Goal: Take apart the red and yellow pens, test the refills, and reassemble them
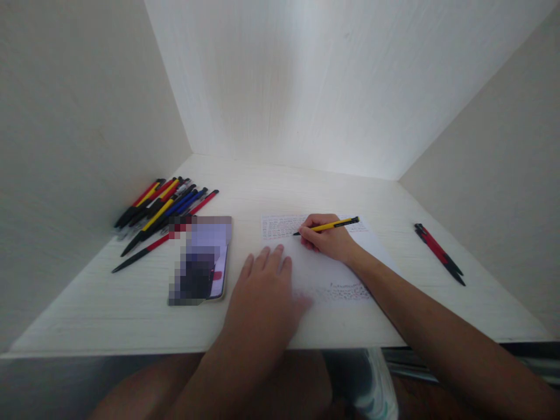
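Observation:
A yellow pen (327,226) with a black grip and clip is held in my right hand (326,236), its tip down at the handwriting on a white sheet of paper (319,265). Rows of small writing run along the sheet's far edge, and more lie near its close edge. My left hand (266,286) rests flat with fingers spread over the sheet's left side, holding nothing; its thumb is blurred. Left of that hand lies a phone (222,265) with its screen lit and partly pixelated.
Several red, yellow and blue pens (164,210) lie heaped at the left by the side wall (87,128). Two red pens (437,251) lie at the right. A back wall (280,87) and right wall (494,146) enclose the white desk (131,315).

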A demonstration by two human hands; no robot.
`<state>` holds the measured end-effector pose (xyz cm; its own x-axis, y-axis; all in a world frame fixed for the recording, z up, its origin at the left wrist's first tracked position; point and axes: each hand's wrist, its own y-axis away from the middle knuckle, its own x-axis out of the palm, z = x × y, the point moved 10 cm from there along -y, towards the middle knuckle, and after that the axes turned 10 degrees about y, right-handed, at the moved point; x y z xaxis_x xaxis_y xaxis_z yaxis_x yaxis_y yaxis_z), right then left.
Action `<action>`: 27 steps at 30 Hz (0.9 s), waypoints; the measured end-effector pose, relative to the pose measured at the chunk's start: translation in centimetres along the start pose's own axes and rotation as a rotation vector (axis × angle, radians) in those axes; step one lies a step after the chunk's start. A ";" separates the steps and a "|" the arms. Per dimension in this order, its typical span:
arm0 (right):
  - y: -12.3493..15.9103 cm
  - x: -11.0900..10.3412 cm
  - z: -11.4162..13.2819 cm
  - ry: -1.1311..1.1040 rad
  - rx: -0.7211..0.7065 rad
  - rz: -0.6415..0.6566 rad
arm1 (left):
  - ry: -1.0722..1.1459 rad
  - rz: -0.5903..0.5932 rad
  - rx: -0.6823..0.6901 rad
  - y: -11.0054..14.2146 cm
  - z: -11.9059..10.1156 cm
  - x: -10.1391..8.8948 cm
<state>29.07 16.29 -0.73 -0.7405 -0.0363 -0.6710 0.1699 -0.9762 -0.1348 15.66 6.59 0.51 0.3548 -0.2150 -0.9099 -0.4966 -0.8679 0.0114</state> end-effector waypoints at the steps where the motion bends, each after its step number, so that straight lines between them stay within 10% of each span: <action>1: 0.0 0.0 0.0 0.001 -0.001 0.002 | 0.003 -0.004 0.003 0.0 0.0 0.0; 27: -0.2 -0.2 -0.5 0.003 0.004 -0.012 | 0.005 -0.011 0.006 -0.1 0.0 -0.1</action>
<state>29.49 16.57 -0.94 -0.7403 -0.0241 -0.6719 0.1589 -0.9773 -0.1400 15.64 6.75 0.60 0.3638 -0.2076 -0.9080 -0.4976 -0.8674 -0.0010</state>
